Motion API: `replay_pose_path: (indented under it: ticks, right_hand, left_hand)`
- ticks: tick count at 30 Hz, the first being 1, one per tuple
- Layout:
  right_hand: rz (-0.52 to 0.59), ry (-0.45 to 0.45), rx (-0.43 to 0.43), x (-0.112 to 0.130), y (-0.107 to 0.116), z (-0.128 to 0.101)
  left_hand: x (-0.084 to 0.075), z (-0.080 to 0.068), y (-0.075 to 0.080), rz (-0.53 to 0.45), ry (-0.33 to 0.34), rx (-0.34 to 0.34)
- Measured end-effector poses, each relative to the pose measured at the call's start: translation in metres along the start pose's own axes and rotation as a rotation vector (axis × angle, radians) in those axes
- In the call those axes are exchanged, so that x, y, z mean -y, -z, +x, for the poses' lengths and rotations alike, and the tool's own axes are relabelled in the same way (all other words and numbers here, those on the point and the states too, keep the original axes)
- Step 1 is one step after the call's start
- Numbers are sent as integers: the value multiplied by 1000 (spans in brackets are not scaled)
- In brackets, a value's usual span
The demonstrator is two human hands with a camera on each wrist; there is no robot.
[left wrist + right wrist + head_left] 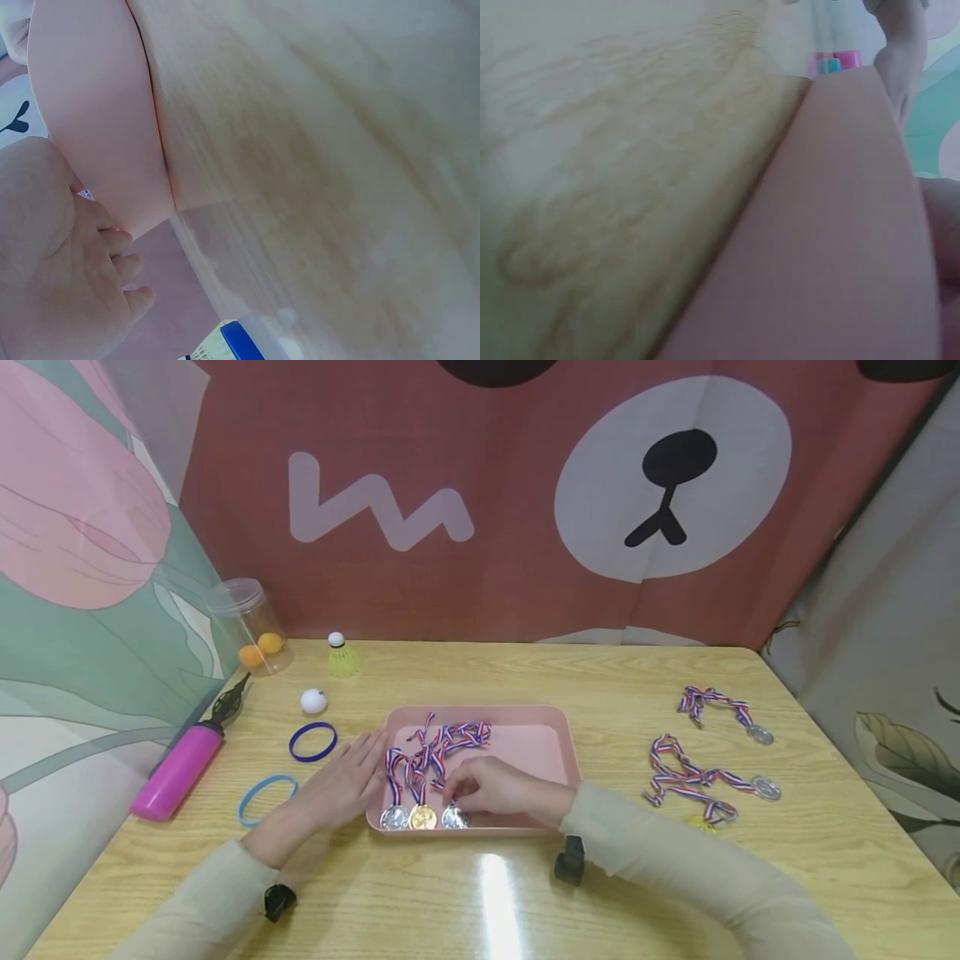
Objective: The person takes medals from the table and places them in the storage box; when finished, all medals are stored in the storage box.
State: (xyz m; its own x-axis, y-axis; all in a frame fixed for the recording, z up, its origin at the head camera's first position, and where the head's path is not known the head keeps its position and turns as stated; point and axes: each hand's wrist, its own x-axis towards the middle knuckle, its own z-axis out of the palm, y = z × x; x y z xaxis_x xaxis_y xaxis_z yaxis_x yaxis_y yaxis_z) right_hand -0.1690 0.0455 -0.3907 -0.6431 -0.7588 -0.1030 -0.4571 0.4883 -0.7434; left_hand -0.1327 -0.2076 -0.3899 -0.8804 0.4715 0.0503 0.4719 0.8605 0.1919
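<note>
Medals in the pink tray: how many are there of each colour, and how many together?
silver medals: 2
gold medal: 1
Total in the pink tray: 3

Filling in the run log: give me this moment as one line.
left hand flat against pink tray | right hand pinching silver medal in tray | three medals lined up | more medals on table
</note>
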Motion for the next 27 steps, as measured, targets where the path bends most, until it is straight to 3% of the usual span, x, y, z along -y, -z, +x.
replay_pose_path:
  ticks: [10,18,27]
  right_hand:
    - [44,46,-20,12,26,-21]
    - [107,132,-123,22,58,-53]
    - [112,57,-259,20,95,-106]
  left_hand:
    - [0,-1,0,0,-2,-1]
    - [0,-1,0,-6,1,-3]
    - [0,-1,-1,7,2,-6]
